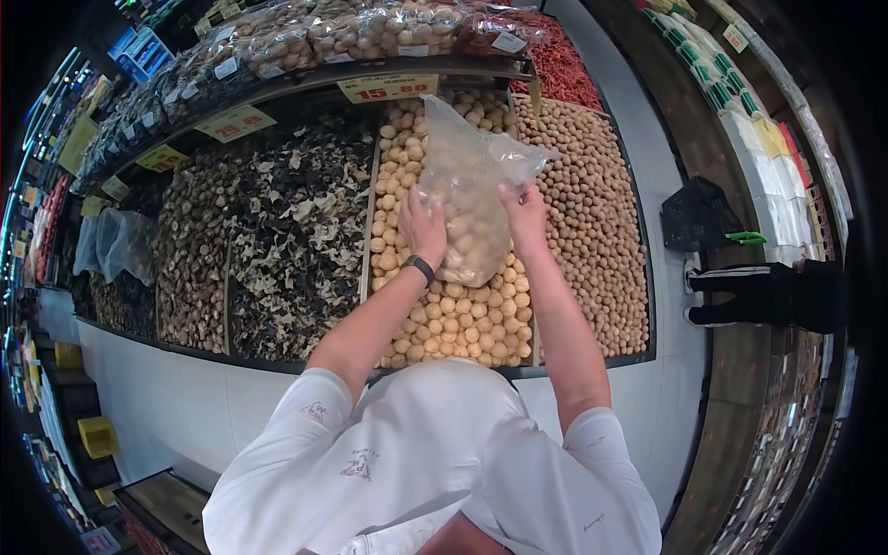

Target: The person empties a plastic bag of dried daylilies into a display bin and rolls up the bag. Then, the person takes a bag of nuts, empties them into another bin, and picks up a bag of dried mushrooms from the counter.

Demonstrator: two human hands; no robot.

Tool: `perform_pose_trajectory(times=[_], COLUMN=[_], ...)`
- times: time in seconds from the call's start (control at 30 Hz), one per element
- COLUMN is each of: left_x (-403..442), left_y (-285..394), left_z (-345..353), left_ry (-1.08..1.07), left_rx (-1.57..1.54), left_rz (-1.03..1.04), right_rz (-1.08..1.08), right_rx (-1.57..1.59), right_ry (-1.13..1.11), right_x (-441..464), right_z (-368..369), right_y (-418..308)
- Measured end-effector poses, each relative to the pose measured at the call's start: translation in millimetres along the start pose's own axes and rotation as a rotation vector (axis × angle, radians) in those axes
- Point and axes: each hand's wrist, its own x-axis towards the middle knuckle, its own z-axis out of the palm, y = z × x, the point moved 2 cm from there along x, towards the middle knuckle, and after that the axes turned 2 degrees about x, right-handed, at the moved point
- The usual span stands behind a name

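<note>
White shirt [444, 425]: nearest the camera, lower middle of the frame; bare forearms reach up from both sleeves.
Clear plastic bag [474, 227]: upper middle of the frame, over the pale nuts [462, 326]. Lower part bulges with similar round nuts; upper part slack, loose film flaring to upper left and upper right. Base resting on the pile or hanging just above it: cannot tell.
Left grip [424, 228]: against the bag's left side, fingers pointing up the frame, dark wristband [420, 268] below. Whether film is pinched there: cannot tell.
Right grip [525, 218]: at the bag's right side, thumb and fingers brought together, pinching loose film by appearance.
Bag step (judged): nuts seem to be in; both hands look occupied with the slack film, not with picking single nuts.
Next bag move (judged): calls for gathering the film above the bulge, with the other hand steadying the load. Risk: the thin film slips and nuts spill.
Neighbouring goods: dark dried pieces [296, 240] left of the pale nuts; smaller brown balls [592, 231] to the right.
Price sign [388, 88]: top middle of the frame, reads 15.80.
Black basket [692, 217]: right of the frame, green handle, well apart from the bag.
</note>
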Motion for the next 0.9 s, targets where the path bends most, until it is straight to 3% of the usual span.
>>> perform_pose_trajectory(times=[0.03, 0.1, 0.23, 0.3, 0.43, 0.6, 0.9], left_x=[-0.6, -1.6, -3.0, -1.7, 5.5, 22.9, 38.2], left_y=[-0.4, -1.2, -2.3, -2.9, -8.1, -17.9, -38.2], left_z=[0.1, 1.0, 0.8, -0.2, -2.4, -5.5, 5.9], left_ry=[0.001, -0.002, 0.005, 0.003, -0.035, -0.076, -0.145], left_rx=[0.009, 0.02, 0.039, 0.048, -0.021, -0.099, -0.294], left_rz=[-0.007, -0.012, 0.019, 0.029, 0.02, 0.001, 0.042], right_rz=[-0.002, -0.108, -0.15, 0.079, 0.126, 0.009, -0.051], right_rx=[-0.001, -0.291, -0.336, -0.456, -0.224, -0.049, -0.071], right_ry=[0.004, -0.014, -0.055, -0.093, -0.063, -0.044, -0.085], right_x=[-4.7, -20.8, -16.3, -5.8, 3.8, 16.8, 40.8], right_z=[0.2, 4.0, -4.1, -9.0, -7.6, -1.2, 6.5], right_y=[0.0, -1.1, 34.5, 42.9, 32.5, -2.0, -6.2])
